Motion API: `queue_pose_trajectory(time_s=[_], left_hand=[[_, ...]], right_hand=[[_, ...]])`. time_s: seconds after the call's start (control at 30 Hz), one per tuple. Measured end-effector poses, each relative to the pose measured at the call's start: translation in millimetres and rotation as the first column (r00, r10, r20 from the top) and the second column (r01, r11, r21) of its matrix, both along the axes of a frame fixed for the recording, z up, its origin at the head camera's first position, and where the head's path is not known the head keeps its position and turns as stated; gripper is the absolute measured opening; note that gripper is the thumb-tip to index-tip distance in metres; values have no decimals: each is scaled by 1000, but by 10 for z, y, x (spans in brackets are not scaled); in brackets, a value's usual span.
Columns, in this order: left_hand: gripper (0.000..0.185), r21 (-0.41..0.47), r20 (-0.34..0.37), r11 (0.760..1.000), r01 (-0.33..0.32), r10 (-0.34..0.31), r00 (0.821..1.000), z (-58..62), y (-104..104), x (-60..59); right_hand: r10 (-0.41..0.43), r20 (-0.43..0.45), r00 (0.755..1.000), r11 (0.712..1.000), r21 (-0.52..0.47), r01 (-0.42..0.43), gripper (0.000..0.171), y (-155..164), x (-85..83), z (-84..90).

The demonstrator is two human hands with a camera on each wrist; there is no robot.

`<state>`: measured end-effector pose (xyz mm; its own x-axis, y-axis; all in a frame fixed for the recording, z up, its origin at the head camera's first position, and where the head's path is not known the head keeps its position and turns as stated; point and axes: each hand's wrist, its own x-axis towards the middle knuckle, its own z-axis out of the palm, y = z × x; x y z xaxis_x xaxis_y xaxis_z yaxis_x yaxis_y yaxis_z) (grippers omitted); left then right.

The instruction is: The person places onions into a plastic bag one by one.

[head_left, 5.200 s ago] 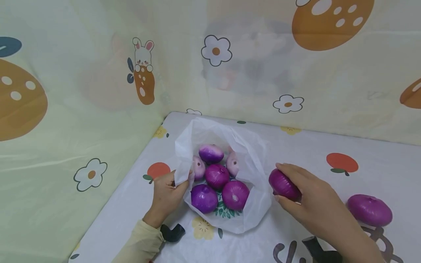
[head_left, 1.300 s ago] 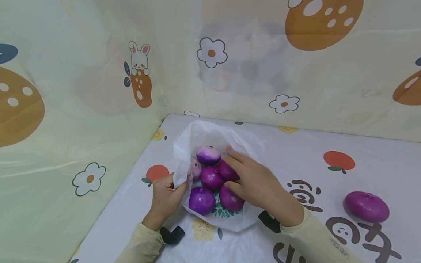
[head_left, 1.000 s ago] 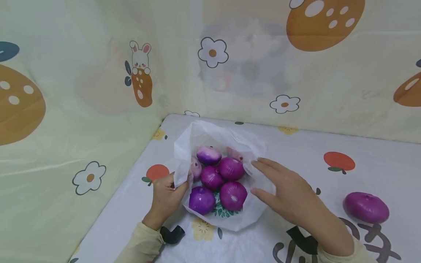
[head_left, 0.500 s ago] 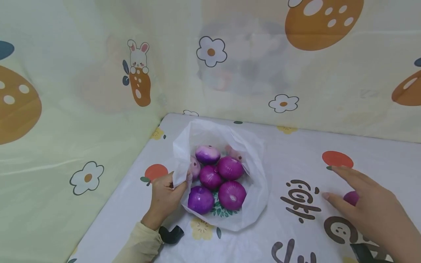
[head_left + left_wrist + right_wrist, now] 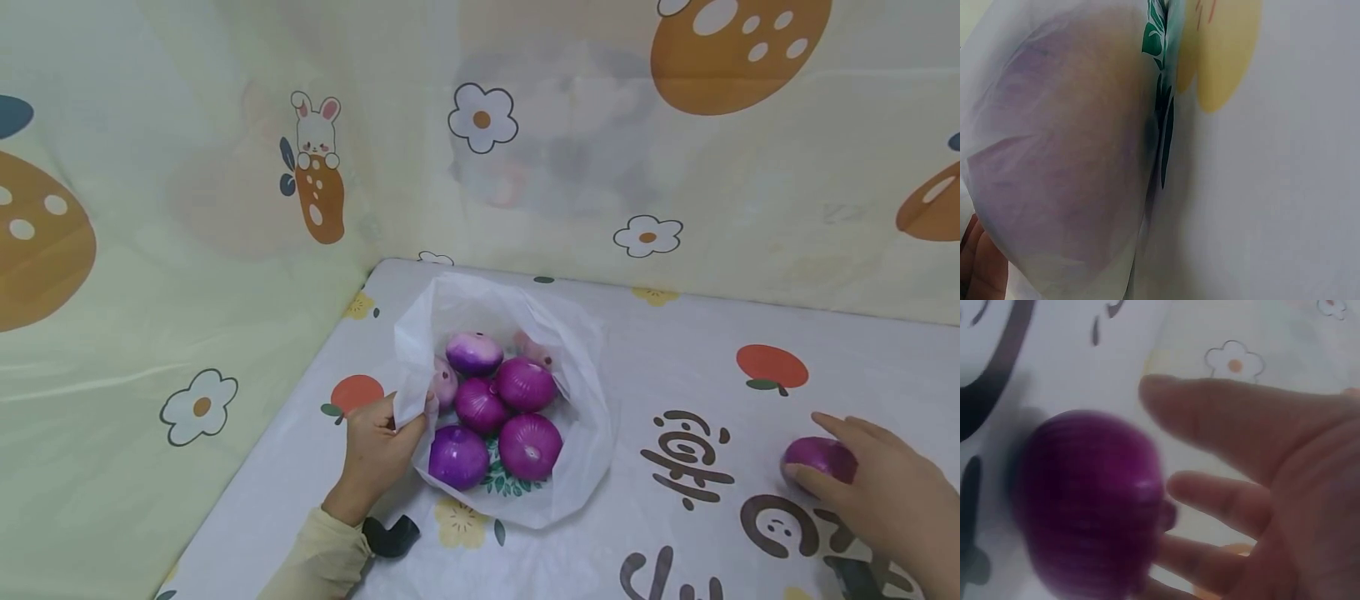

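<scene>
A white bag [image 5: 588, 446] lies with its mouth wide open, several purple onions [image 5: 527, 383] inside, two of them paler and partly hidden by its sides. My left hand [image 5: 378, 454] pinches the bag's left edge between thumb and fingers. In the left wrist view the bag [image 5: 1060, 162] bulges over a purple shape, fingers [image 5: 986, 269] at its lower left edge. Off to the right, my right hand [image 5: 888, 487] reaches over a single purple onion [image 5: 813, 457]. Seen from the right wrist, the thumb and fingers are spread beside this onion [image 5: 1091, 500], uncurled.
A white printed cloth [image 5: 697, 333] covers the table, with dark lettering between the bag and the single onion. Patterned curtains [image 5: 570, 167] rise along the back and left edges. A black strap piece [image 5: 392, 535] sits at the left wrist.
My right hand has put an onion down in the bag, let go, and moved right to the single onion on the cloth. The left hand keeps its grip on the bag.
</scene>
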<state>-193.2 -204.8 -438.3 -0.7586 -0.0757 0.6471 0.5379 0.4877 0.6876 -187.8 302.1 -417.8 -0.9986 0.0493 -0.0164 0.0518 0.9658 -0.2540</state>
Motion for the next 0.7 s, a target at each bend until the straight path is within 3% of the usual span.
queue_pose_trajectory(time_s=[0.17,0.43,0.7], left_hand=[[7,-18,-6,1000,-15,15,1000,-7,-4,-5],[10,-38,-29,999,-28,27,999,-15,-12,-10],[10,-31,-20,999,-20,19,1000,-3,-6,-4]], right_hand=[[9,34,999,1000,-3,-9,85,74,-22,-95],[0,131,991,999,-35,4,94,85,-18,-92],[-20,138,990,999,-31,24,95,87,-20,-119]])
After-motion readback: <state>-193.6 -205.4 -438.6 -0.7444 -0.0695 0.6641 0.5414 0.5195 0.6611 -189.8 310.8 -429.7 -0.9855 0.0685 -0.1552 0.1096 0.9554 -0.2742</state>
